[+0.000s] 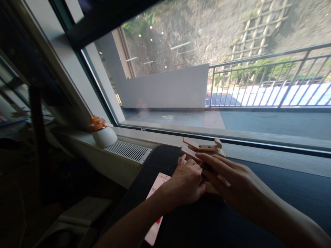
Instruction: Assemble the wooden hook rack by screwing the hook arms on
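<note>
A small light-wood assembly (207, 147) with slats, dark holes and curved ends sits on the dark table near the window. My left hand (187, 179) is closed round its near left side, fingers curled over the wood. From the right, my right hand (235, 175) reaches over the same piece, its fingers long and its thumb underneath, close to my left fingertips. Something dark shows between thumb and fingers, but shadow hides what it is. More of the wood appears below both palms. A thin dark pin or screw (169, 168) rests on the table left of my left hand.
A phone (152, 237) with a lit screen lies partly under my left forearm. The black table (274, 175) meets the window sill. At left, a white pot with an orange top (104, 137) stands beside a white grille (129, 151). A large window (165, 89) rises ahead.
</note>
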### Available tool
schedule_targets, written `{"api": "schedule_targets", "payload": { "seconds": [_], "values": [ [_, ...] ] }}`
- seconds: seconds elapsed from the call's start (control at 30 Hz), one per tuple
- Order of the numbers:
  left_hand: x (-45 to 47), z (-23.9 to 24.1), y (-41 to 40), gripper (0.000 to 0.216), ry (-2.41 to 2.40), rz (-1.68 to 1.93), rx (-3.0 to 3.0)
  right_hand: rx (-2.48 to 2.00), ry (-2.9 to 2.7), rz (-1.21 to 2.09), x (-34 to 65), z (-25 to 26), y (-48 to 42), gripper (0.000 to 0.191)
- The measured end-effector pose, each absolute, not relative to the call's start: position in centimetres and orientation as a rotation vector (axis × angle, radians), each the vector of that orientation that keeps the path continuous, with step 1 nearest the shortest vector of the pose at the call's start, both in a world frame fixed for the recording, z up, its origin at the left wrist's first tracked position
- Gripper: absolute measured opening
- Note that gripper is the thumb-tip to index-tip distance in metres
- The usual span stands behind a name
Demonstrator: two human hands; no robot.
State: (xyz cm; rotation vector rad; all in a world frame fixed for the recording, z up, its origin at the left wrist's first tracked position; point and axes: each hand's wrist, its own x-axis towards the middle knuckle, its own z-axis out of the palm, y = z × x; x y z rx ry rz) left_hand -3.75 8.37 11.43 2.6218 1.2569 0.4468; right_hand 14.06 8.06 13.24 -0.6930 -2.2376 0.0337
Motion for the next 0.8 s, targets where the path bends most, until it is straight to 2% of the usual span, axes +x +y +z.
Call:
{"api": "schedule_targets", "payload": {
  "seconds": [0.2,0.27,0.43,0.6,0.8],
  "values": [
    [-3.74,11.44,8.31,0.02,1.278,0.425,2.637,-0.717,-2.211,0.032,14.46,12.96,8.35,0.043],
    [-3.81,11.37,8.34,0.023,1.252,0.445,2.648,-0.751,-2.201,0.086,14.4,12.9,8.34,0.042],
    [-3.86,11.33,8.4,0.029,1.248,0.427,2.643,-0.791,-2.144,0.064,14.25,13.25,8.43,0.024],
    [-3.8,11.33,8.39,0.027,1.258,0.429,2.656,-0.716,-2.148,-0.01,14.42,13.89,8.18,0.034],
    [-3.74,11.29,8.34,0.034,1.25,0.424,2.64,-0.771,-2.152,0.03,14.35,13.54,8.14,0.025]
  ]
}}
